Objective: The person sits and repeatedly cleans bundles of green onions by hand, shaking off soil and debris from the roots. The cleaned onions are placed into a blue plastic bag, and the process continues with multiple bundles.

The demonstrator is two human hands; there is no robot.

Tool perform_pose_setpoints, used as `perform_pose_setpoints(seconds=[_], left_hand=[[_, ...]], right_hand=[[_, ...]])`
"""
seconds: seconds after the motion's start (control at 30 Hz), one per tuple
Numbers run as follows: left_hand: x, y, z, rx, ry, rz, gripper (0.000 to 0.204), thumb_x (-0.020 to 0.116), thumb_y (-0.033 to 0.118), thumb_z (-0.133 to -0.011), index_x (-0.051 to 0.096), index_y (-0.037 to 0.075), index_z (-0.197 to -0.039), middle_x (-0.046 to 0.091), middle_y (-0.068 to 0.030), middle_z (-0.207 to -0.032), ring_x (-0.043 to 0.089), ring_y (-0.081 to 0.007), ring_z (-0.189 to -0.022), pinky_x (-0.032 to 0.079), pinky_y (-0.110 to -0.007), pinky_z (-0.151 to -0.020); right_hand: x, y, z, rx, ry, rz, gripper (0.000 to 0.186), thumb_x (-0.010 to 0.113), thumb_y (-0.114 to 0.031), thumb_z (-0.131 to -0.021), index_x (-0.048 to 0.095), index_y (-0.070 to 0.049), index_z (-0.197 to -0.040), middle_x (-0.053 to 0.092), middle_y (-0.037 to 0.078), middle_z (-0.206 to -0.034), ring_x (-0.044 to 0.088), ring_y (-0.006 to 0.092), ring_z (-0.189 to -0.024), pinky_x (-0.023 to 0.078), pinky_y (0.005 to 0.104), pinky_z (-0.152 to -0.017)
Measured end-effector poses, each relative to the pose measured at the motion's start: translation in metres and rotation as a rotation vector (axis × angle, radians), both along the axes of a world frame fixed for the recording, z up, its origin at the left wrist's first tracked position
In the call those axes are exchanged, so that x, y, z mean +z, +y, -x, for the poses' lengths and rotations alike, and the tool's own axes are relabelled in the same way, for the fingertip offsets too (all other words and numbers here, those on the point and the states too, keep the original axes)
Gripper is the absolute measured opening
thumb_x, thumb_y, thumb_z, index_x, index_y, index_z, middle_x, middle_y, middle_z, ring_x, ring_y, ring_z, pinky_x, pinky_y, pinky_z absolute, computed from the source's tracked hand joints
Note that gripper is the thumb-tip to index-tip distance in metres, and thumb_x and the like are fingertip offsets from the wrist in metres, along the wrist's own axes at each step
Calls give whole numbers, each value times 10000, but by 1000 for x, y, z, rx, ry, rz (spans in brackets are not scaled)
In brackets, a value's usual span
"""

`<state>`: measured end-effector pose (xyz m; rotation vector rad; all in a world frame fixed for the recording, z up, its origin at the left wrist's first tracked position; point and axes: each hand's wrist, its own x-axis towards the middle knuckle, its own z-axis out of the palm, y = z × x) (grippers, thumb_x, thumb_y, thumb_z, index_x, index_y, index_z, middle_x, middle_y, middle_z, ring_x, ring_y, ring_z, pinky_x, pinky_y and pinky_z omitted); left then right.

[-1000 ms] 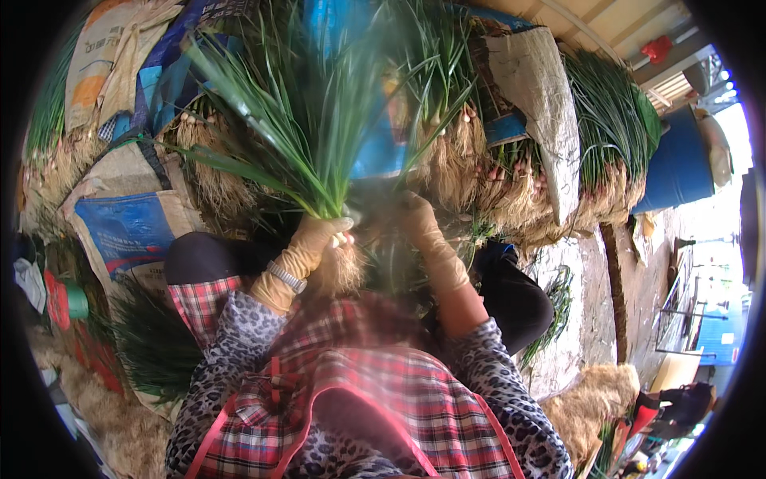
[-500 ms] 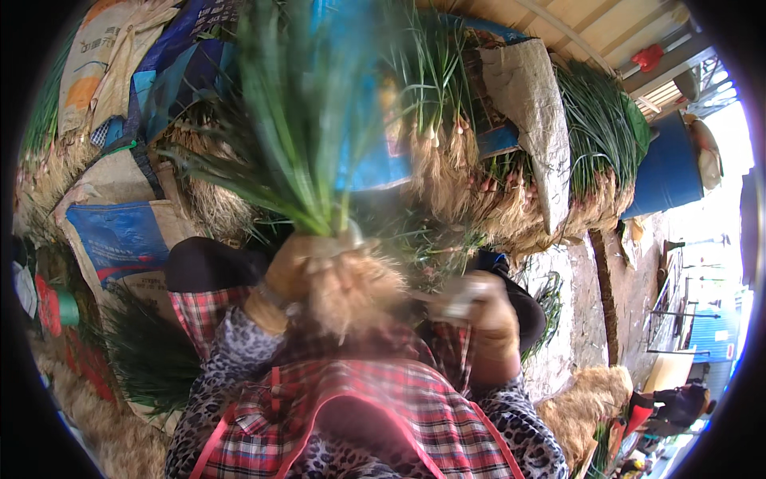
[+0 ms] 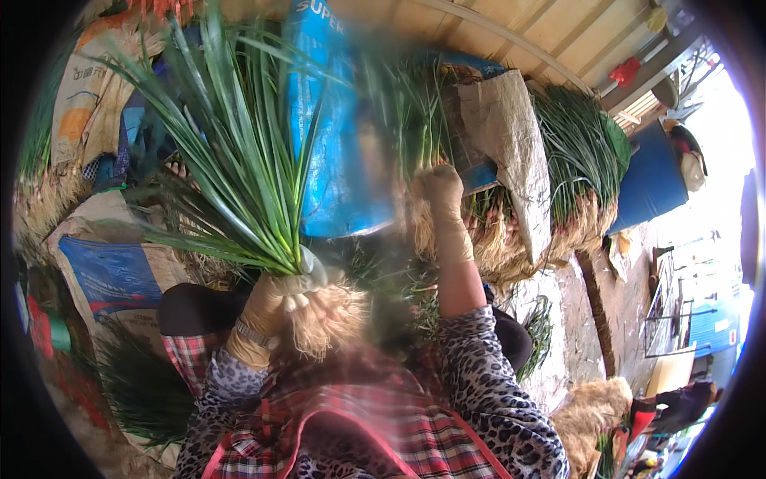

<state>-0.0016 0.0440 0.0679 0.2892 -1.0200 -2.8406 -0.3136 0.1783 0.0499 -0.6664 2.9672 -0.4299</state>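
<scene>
My left hand (image 3: 267, 311), in a tan glove, is closed round the lower stems of a thick bunch of green garlic (image 3: 255, 203). Long flat leaves fan up and away from it, while white bulbs and pale shaggy roots (image 3: 327, 318) hang out beside the fingers. Also gloved, my right hand (image 3: 441, 191) reaches forward with the arm stretched out. Its fingers are curled on the stems of some thinner green garlic (image 3: 427, 140) at the far pile, whose roots dangle below the fist. A hazy smear over the middle blurs part of this pile.
A blue plastic sack (image 3: 339, 191) stands ahead. More green garlic (image 3: 578, 144) is heaped at the right, partly under a pale woven sack (image 3: 515, 136), by a blue barrel (image 3: 650, 180). At the left lie a blue-and-tan sack (image 3: 112, 267) and dark leaves (image 3: 148, 383). Trimmings litter the floor.
My right hand has moved from near my lap forward to the far pile and closed on stems there. My left hand has lowered slightly leftward with its bunch, whose leaves now lean left.
</scene>
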Motion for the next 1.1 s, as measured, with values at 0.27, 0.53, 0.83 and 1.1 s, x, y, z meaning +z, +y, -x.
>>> perform_pose_setpoints(seconds=[0.27, 0.53, 0.83, 1.1], left_hand=[[-17, 11, 11, 3, -235, -66, 208, 697, 121, -774, 572, 26, -909, 637, -148, -885, 674, -253, -700, 578, -336, -532], [-30, 25, 25, -57, -249, -272, 320, 649, 61, -822, 549, 21, -1123, 602, -80, -867, 476, -34, -506, 372, -124, -443], [-55, 35, 24, -108, 84, -232, 326, 681, 110, -811, 546, 42, -1099, 583, -107, -1080, 567, -135, -759, 504, -185, -708], [-18, 12, 25, 28, 112, -113, 242, 715, 154, -795, 516, 79, -909, 490, -24, -696, 532, -183, -699, 451, -398, -889]], right_hand=[[9, 9, -20, 464, 272, -477, 340, 610, -351, -847, 627, -76, -1046, 635, 61, -956, 594, 204, -958, 485, 339, -830], [-24, 52, -168, 1073, 366, -58, 230, 543, -217, -862, 583, -96, -1053, 619, 85, -976, 604, 233, -916, 503, 325, -750], [-37, 73, -167, 710, -560, 506, 185, 591, -208, -856, 623, -43, -934, 628, 146, -720, 593, 245, -528, 467, 361, -469], [31, 23, -2, 49, 64, 375, 142, 664, -176, -832, 644, -40, -867, 627, 138, -703, 601, 229, -550, 488, 316, -502]])
